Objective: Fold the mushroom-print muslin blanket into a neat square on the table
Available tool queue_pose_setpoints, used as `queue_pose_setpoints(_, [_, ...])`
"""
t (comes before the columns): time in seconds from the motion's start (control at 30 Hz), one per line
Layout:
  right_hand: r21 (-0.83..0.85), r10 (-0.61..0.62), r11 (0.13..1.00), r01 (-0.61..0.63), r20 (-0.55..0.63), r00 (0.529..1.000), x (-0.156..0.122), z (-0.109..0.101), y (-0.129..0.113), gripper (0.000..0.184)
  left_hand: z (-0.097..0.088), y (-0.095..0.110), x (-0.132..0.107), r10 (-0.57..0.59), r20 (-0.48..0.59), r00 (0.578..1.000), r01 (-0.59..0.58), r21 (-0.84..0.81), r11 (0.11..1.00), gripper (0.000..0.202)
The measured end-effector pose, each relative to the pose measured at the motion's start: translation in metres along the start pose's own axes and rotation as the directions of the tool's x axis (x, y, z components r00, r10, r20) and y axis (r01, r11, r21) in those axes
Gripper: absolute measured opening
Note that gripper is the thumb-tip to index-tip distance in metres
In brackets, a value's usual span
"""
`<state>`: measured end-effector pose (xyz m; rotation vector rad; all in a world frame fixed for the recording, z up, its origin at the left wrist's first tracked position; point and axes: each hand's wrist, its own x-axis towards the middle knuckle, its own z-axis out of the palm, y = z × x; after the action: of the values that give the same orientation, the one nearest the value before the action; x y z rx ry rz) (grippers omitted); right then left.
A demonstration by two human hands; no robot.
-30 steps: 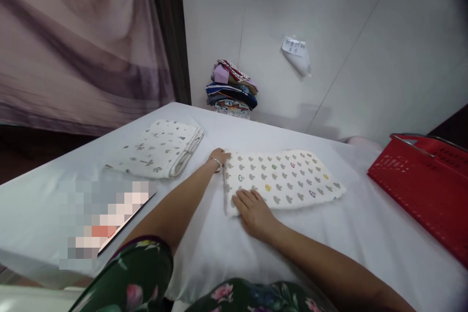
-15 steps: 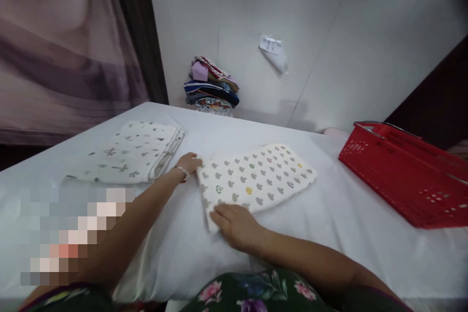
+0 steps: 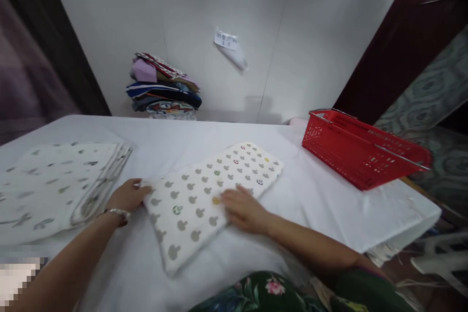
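A folded white cloth [image 3: 204, 190] printed with grey mushroom shapes and a few coloured ones lies aslant on the white-covered table. My left hand [image 3: 128, 196], with a bracelet at the wrist, pinches its far left corner between thumb and fingers. Flat on the cloth's near edge, about midway along, rests my right hand [image 3: 245, 209], its fingers stretched out and slightly blurred. Left of my left hand is a second folded white cloth [image 3: 54, 180] with a sparse leaf-like print.
A red plastic basket [image 3: 343, 151] with metal handles stands at the table's right end. Behind the table's far edge rises a stack of folded clothes [image 3: 164, 87] against the wall. A paper label [image 3: 228, 46] hangs on the wall. White stools [image 3: 438, 258] are at lower right.
My view has swung right, so things sit further left. My right hand has slid rightward along the cloth from its near left corner. My left hand stays at the far left corner.
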<state>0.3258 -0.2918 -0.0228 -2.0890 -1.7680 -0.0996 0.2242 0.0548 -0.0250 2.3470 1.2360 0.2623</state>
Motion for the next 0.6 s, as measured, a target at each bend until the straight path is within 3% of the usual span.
queue_pose_setpoints(0.07, [0.082,0.27,0.962,-0.26,-0.149,0.951,-0.024,-0.018,0.052,0.038,-0.004,-0.001,-0.008,0.084,0.021,0.996,-0.085,0.069,0.994,0.049])
queue_pose_setpoints(0.1, [0.158,0.444,0.895,-0.417,-0.227,0.867,-0.036,-0.027,0.078,0.038,-0.004,-0.001,-0.016,0.163,-0.016,0.987,-0.16,0.104,0.982,0.056])
queue_pose_setpoints(0.17, [0.397,0.782,0.622,-0.675,-0.279,0.557,-0.059,-0.046,0.126,0.04,0.0,0.0,-0.038,0.343,-0.116,0.932,-0.327,0.133,0.935,0.063])
queue_pose_setpoints(0.2, [0.435,0.83,0.557,-0.708,-0.266,0.49,-0.068,-0.055,0.146,0.045,0.005,0.001,-0.051,0.428,-0.138,0.893,-0.415,0.118,0.902,0.062])
queue_pose_setpoints(0.23, [0.459,0.854,0.519,-0.722,-0.25,0.456,-0.075,-0.062,0.162,0.05,0.011,0.001,-0.065,0.521,-0.148,0.84,-0.514,0.09,0.853,0.06])
queue_pose_setpoints(0.27, [0.478,0.871,0.489,-0.73,-0.222,0.438,-0.08,-0.068,0.175,0.055,0.019,0.001,-0.079,0.616,-0.172,0.768,-0.616,0.064,0.785,0.056])
queue_pose_setpoints(0.33, [0.519,0.879,0.456,-0.723,-0.136,0.457,-0.084,-0.075,0.193,0.063,0.036,-0.002,-0.103,0.761,-0.168,0.627,-0.763,0.064,0.643,0.058])
queue_pose_setpoints(0.4, [0.6,0.875,0.391,-0.698,-0.008,0.484,-0.082,-0.077,0.203,0.07,0.051,-0.008,-0.116,0.821,-0.17,0.545,-0.817,0.114,0.565,0.061])
queue_pose_setpoints(0.53, [0.723,0.819,0.22,-0.655,0.227,0.527,-0.074,-0.08,0.217,0.079,0.065,-0.025,-0.117,0.883,-0.09,0.461,-0.856,0.215,0.47,0.045])
queue_pose_setpoints(0.6, [0.742,0.795,0.191,-0.642,0.267,0.545,-0.072,-0.082,0.223,0.077,0.065,-0.029,-0.113,0.888,-0.064,0.455,-0.857,0.239,0.456,0.039])
